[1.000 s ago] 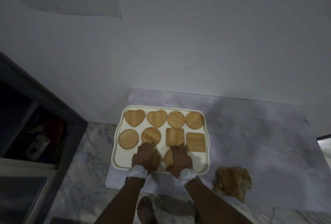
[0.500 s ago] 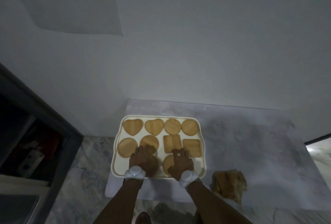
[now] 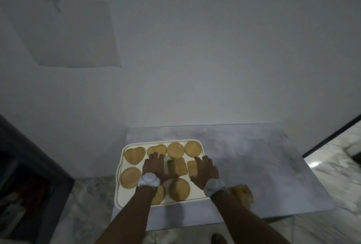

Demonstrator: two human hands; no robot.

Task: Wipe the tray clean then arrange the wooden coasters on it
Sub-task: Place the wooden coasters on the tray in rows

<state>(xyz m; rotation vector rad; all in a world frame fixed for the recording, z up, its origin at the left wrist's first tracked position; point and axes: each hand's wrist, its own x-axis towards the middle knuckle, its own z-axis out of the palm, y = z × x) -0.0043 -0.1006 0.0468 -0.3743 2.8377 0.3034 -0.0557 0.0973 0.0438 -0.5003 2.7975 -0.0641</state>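
Both hands have moved off the front-row round coasters (image 3: 179, 189) toward the middle row, left hand (image 3: 154, 167) and right hand (image 3: 204, 170) spread flat above the cream tray (image 3: 125, 204) at the desk's front-left corner; arrangement appears nearly complete.

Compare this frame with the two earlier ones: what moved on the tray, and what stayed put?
Both hands moved away from the tray's near edge toward its middle row: the left hand now covers the second round coaster there, the right hand lies over the right square coaster. This uncovered the near-row round coaster. Neither hand visibly holds anything. The tray, the other coasters and the cloth kept their places.
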